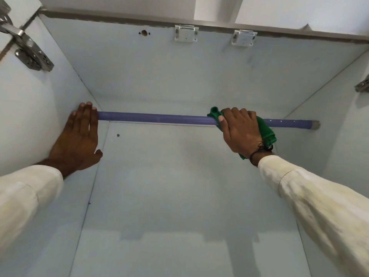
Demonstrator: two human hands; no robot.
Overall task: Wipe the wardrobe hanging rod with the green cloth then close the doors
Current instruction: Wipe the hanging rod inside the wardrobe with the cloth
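Observation:
A purple hanging rod (159, 118) runs left to right across the inside of the pale wardrobe. My right hand (240, 130) is wrapped over the rod right of its middle, clutching the green cloth (267, 130) around it. Cloth sticks out on both sides of the fingers and hangs below the wrist. My left hand (78, 139) lies flat with fingers apart on the left side wall, its fingertips at the rod's left end. The rod's right end sits in a grey socket (315, 124) on the right wall. The doors are out of sight.
A metal door hinge (30, 50) is fixed at the upper left, and part of another (362, 85) shows at the right edge. Two white catches (186, 33) (244, 37) sit under the top panel. The back wall (179, 176) is bare.

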